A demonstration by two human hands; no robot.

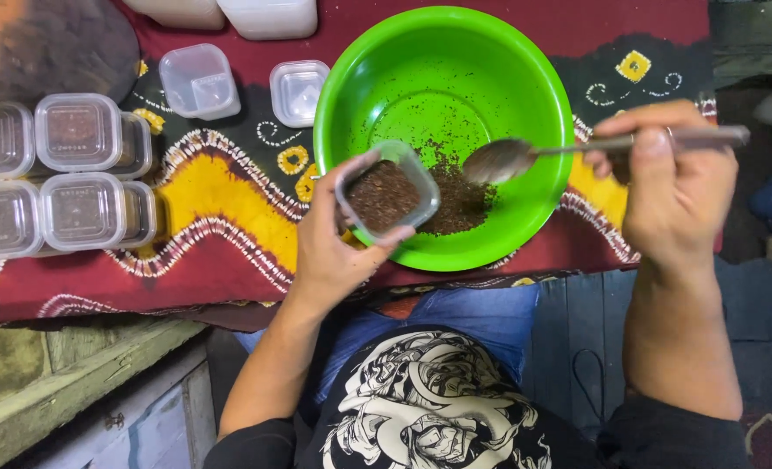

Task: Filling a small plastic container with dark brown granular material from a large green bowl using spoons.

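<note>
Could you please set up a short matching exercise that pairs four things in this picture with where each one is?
Things:
1. small clear tub of brown grains
2. metal spoon
3. green bowl
4. stack of lidded tubs

Places:
A. on the patterned cloth, far left
B. in the left hand
C. in the right hand
D. on the cloth, middle, loose grains inside

Pairs: 1-B, 2-C, 3-D, 4-A

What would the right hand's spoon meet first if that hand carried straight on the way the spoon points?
The right hand holds a spoon pointing left, over the green bowl. Going straight on, it would probably first meet the small clear container held by the left hand, though depth is unclear.
</note>
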